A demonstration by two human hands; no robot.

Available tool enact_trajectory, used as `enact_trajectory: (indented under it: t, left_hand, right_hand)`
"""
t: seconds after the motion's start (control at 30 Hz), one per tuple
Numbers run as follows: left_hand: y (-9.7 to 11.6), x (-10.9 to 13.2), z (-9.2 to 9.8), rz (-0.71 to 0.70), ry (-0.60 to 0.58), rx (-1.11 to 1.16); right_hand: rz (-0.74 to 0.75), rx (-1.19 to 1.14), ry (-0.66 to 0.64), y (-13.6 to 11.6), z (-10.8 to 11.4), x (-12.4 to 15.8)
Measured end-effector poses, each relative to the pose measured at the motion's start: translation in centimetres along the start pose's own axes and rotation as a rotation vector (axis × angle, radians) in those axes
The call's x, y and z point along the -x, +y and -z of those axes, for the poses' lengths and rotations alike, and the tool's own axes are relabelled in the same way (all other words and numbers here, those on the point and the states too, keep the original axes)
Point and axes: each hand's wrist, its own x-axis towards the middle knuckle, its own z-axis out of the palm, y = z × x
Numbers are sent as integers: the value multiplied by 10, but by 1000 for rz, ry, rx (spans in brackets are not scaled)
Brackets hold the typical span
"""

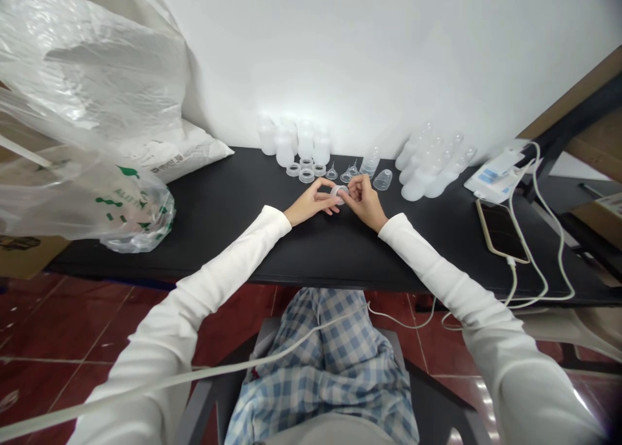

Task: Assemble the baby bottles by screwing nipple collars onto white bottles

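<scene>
Over the black table, my left hand [313,202] pinches a translucent screw ring [339,191] of a baby bottle between thumb and fingers. My right hand [364,204] is closed at the ring's right side, its thumb on the ring and its other fingers curled; whether something small is between them is hidden. Just beyond my hands lie several loose rings [306,175] and several clear bottle teats [332,172]. A clear cap [383,180] lies on its side near my right hand, beside more stacked clear caps [370,162].
Several frosted bottles [284,148] stand at the wall. Bottles with teats and caps [427,166] are grouped at the right. Farther right are a phone [502,230], a white cable [539,199] and a white-blue packet [495,175]. Big plastic bags [97,76] fill the left.
</scene>
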Motion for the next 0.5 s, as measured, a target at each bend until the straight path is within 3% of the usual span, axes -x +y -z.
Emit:
enact_trajectory:
  t: [0.1,0.27,0.5]
  left_hand:
    - [-3,-1,1,-4,29,6]
    - [-6,-4,4,25,108,35]
    - [-13,-4,2,-27,133,-42]
  right_hand:
    - [-14,-22,-11,1,0,-2]
    - [-22,-102,-147,-4,0,-5]
    - [-138,-261,-130,0,-11,-3]
